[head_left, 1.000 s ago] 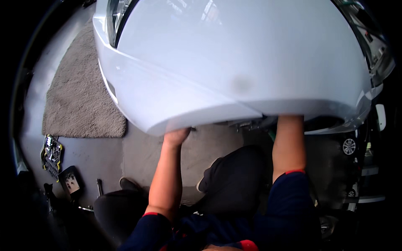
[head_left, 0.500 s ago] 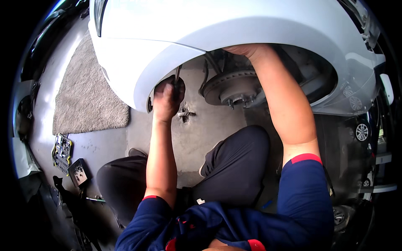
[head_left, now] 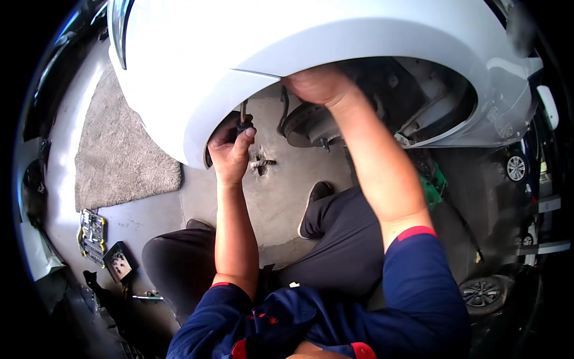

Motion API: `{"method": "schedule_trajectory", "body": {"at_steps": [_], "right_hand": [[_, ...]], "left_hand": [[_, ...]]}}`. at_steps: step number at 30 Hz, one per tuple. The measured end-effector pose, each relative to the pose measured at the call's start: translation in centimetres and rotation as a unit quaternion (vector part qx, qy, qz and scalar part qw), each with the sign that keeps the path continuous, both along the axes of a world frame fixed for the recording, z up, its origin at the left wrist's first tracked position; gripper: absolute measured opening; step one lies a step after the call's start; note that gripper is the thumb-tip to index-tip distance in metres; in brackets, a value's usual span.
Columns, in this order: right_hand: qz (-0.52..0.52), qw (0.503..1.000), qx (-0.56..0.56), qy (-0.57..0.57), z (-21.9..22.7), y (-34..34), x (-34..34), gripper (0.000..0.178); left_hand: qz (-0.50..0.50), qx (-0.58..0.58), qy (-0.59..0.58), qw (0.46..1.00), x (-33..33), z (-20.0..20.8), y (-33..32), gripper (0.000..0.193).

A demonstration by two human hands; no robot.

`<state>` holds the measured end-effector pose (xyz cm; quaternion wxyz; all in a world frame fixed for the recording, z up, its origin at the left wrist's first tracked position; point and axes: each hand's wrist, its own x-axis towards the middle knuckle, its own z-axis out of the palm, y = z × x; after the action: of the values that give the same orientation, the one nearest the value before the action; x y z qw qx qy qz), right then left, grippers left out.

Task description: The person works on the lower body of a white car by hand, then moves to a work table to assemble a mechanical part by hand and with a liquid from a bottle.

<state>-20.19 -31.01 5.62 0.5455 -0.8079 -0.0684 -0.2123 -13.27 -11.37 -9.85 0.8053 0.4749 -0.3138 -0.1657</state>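
The white car fender (head_left: 371, 42) arches over both my hands. My left hand (head_left: 230, 152), at the left side of the wheel opening, is closed around a tool (head_left: 243, 122) with a dark grip and a slim metal shaft pointing up; the shaft's upper end is hidden behind the fender. My right hand (head_left: 320, 85) reaches up to the top left of the arch, beside the fender's seam. Its fingers are blurred and partly hidden behind the edge. The bare brake disc (head_left: 305, 127) sits below it, partly covered by my forearm.
Left lie a grey rug (head_left: 128, 137), a tool set case (head_left: 92, 236) and a dark tray (head_left: 119, 263) of small parts. Under the arch, the floor has a damaged hole (head_left: 261, 164). A green jack-like object (head_left: 433, 182) and a wheel (head_left: 481, 293) are at the right.
My right hand has moved left along the arch to near the fender's seam. The left hand keeps hold of the tool. The view has shifted, and the green object now shows.
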Motion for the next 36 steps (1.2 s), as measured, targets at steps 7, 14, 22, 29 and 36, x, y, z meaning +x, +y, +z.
{"method": "schedule_trajectory", "body": {"at_steps": [7, 14, 22, 29, 36], "right_hand": [[0.016, 0.996, 0.085, -0.022, -5.5, 4.7, -1.2, 0.025], [0.017, 0.998, 0.037, 0.049, -11.6, 3.2, -0.5, 0.035], [0.053, 0.989, 0.107, -0.093, -15.3, 7.2, 1.9, 0.030], [0.014, 0.990, 0.129, -0.055, -14.6, 9.7, 1.4, 0.035], [-0.026, 0.973, 0.159, -0.167, -15.8, 10.4, 1.7, 0.045]], "left_hand": [[0.298, 0.073, -0.213, 0.928, -1.8, 2.0, -2.3, 0.032], [0.383, 0.157, -0.283, 0.865, -3.3, 3.2, -3.6, 0.038], [0.223, 0.342, -0.341, 0.846, -6.7, 7.4, 1.1, 0.030], [0.381, 0.311, -0.679, 0.544, -4.8, 19.1, 6.8, 0.051], [0.263, 0.290, -0.794, 0.466, 0.1, 20.3, 0.7, 0.054]]}}
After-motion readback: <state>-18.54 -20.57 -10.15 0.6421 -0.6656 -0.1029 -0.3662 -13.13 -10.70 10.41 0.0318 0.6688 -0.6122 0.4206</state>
